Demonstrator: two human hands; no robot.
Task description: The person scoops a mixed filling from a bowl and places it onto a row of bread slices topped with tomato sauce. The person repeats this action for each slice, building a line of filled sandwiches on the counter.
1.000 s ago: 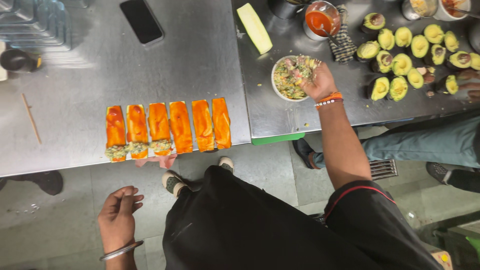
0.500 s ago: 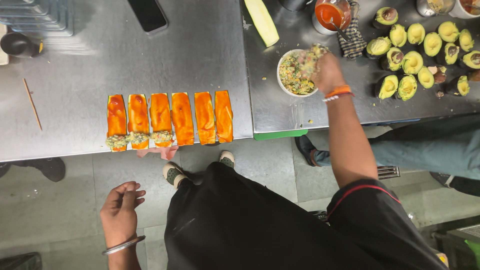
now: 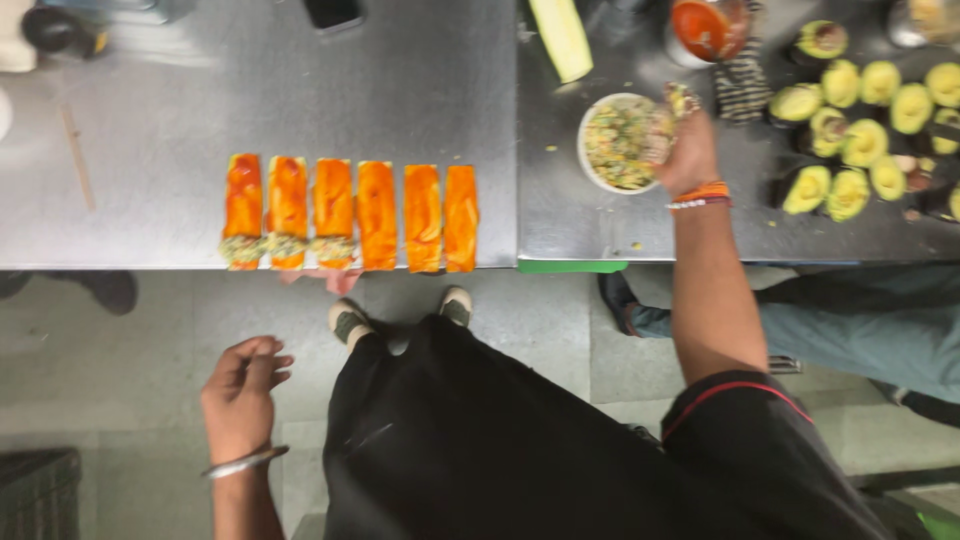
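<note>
Strips [image 3: 377, 215]: 6 orange, 3 topped; 1 bowl [image 3: 600, 150].

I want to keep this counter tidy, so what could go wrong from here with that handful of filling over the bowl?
The right hand holds a clump of chopped filling above the rim of the white bowl; bits could drop onto the steel table, where crumbs already lie. The orange-sauced strips sit at the table's front edge and could be brushed off.

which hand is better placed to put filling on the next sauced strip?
Right. The right hand is at the bowl of filling with a pinch in its fingers, above the table. The left hand hangs empty below the table edge, away from the strips.
</note>
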